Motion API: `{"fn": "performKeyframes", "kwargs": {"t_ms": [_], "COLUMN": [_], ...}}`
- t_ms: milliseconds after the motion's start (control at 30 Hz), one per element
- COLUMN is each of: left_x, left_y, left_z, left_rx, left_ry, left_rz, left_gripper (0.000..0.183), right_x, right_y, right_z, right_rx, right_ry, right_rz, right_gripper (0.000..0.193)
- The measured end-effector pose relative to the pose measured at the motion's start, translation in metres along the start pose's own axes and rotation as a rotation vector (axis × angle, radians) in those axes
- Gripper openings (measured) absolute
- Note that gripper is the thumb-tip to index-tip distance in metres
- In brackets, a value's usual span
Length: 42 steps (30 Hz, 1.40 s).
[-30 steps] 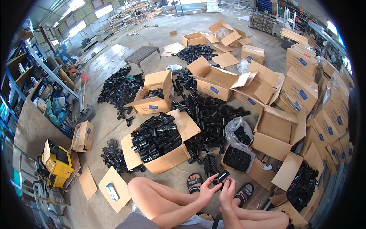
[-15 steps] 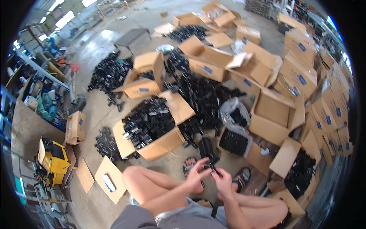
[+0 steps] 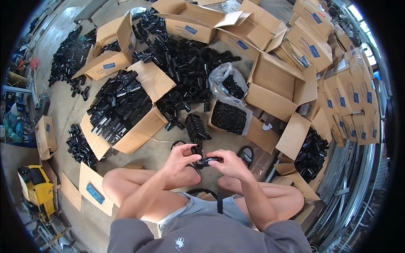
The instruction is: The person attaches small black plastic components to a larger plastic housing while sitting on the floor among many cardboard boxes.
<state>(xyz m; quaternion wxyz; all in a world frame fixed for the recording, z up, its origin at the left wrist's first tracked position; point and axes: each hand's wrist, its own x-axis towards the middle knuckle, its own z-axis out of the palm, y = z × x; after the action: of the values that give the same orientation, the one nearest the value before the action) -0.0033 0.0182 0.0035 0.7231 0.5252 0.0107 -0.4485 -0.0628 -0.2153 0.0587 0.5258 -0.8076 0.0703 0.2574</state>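
Both hands meet in front of my crossed legs, over my sandalled feet. My left hand (image 3: pixel 181 160) is closed, pinching a black plastic fitting (image 3: pixel 196 150) that stands up from its fingertips. My right hand (image 3: pixel 229 163) is closed on a dark elongated black piece (image 3: pixel 209 160) whose left end reaches the left fingers. I cannot tell whether the two pieces are joined. Just beyond my hands, a row of black fittings (image 3: pixel 197 127) lies nested together on the floor. A carton lined with clear plastic (image 3: pixel 249 126) holds many small black parts.
An open carton (image 3: pixel 141 134) full of black tubular fittings stands to the left, with a large loose pile (image 3: pixel 179 63) behind it. Open boxes (image 3: pixel 274 101) and stacked cartons (image 3: pixel 346 92) line the right. A phone (image 3: pixel 95 194) lies on cardboard at left, near a yellow machine (image 3: pixel 37 187).
My view has tilted further down, so the piles and cartons appear higher and further left. My hands, close together before, are now slightly apart with the black pieces showing between them.
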Motion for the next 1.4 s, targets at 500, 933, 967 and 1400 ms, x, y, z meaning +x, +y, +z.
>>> {"fn": "performKeyframes", "kwargs": {"t_ms": [500, 933, 967, 1400], "left_x": [0.038, 0.035, 0.037, 0.018], "left_y": [0.012, 0.013, 0.011, 0.018], "left_z": [-0.011, -0.026, -0.024, -0.015], "left_rx": [-0.309, -0.212, -0.225, -0.323], "left_ry": [0.206, 0.262, 0.230, 0.284], "left_rz": [-0.044, -0.143, -0.137, -0.052], "left_gripper": [0.042, 0.047, 0.046, 0.044], "right_x": [0.266, 0.352, 0.345, 0.188], "right_y": [0.104, 0.145, 0.141, 0.049], "right_z": [-0.170, -0.159, -0.162, -0.118], "right_rx": [-0.428, -0.854, -0.888, -0.094], "right_ry": [0.874, 0.688, 0.686, 1.103], "right_rz": [0.119, 0.267, 0.291, -0.217], "right_gripper": [0.020, 0.019, 0.018, 0.015]}}
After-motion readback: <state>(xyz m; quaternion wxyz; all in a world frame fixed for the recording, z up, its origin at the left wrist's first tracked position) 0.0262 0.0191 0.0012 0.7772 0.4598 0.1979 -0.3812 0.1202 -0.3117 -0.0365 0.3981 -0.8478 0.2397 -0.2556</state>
